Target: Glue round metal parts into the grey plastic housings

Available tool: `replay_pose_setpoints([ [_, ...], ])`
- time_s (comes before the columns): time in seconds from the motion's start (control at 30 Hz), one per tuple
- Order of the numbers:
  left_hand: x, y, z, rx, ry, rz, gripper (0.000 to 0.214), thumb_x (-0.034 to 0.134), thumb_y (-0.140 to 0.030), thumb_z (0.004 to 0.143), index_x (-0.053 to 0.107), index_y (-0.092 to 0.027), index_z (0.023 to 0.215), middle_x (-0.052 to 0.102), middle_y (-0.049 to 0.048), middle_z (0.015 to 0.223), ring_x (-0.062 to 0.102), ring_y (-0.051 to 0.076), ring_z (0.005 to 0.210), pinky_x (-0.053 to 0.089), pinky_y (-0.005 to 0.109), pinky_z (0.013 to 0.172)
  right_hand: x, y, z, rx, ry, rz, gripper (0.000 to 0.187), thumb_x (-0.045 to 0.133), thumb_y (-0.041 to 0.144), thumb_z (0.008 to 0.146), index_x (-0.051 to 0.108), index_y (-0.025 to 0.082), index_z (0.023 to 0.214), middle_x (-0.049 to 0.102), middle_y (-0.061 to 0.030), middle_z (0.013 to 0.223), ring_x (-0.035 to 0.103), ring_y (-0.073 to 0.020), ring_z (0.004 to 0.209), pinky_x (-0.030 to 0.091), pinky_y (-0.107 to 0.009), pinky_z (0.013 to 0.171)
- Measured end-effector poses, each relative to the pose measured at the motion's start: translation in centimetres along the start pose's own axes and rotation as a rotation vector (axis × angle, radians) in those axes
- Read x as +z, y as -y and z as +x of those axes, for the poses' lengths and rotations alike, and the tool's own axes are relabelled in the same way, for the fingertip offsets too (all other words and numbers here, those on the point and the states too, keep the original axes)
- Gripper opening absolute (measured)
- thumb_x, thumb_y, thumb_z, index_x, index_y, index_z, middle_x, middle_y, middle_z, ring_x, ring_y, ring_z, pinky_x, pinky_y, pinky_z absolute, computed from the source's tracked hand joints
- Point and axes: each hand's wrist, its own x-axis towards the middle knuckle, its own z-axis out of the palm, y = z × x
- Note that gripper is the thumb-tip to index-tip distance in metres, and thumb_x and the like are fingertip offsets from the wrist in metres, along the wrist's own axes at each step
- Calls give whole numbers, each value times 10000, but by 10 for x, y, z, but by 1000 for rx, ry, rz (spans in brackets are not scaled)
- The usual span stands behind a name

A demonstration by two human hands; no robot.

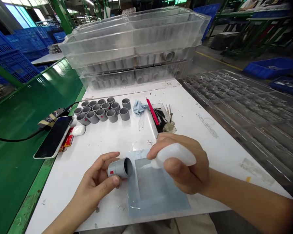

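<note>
My left hand (pixel 95 182) holds a short grey plastic cylinder (pixel 117 169), tilted so its open end faces right; a small red mark shows on its side. Wrapped around a white squeeze bottle (pixel 177 154) is my right hand (pixel 190 165). The bottle's narrow nozzle points left toward the cylinder, with a gap between the two. Below both hands lies a light blue sheet (pixel 161 201) on the white table (pixel 107 208). Several similar grey cylinders (pixel 112 115) stand upright in rows farther back on the left.
Behind the cylinders rise stacked clear plastic trays (pixel 136 42). A crumpled blue cloth (pixel 139 108), a red stick-like tool (pixel 152 112), a small glass jar (pixel 169 126) and a shallow box stand mid-table. At left lie a phone (pixel 54 136) and a white earbud case (pixel 78 130).
</note>
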Motion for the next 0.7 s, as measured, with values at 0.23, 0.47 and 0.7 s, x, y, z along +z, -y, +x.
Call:
replay_pose_setpoints([
  [0.23,5,-2,-1,0,-6,26,414,764,-477,892,722,-296,1262,749,44,1215,675,187,841,543,307,803,5,-5,-4,37,6,25,359,576,389,1032,721,157,799,705,-36,659,615,-135,545,492,-288,539],
  [0.47,8,-4,-4,9,-24,92,414,811,-442,845,749,-287,1223,739,42,1103,647,184,781,553,308,738,8,-10,-8,34,17,29,345,573,340,1032,707,155,774,705,-30,696,614,-120,577,504,-270,574],
  [0.7,15,-8,-8,-60,-14,97,471,855,-360,823,690,-298,1260,723,-39,788,604,129,712,519,202,673,11,-15,-10,-3,21,-1,311,601,314,1016,713,143,782,682,-24,656,578,-116,551,480,-267,556],
])
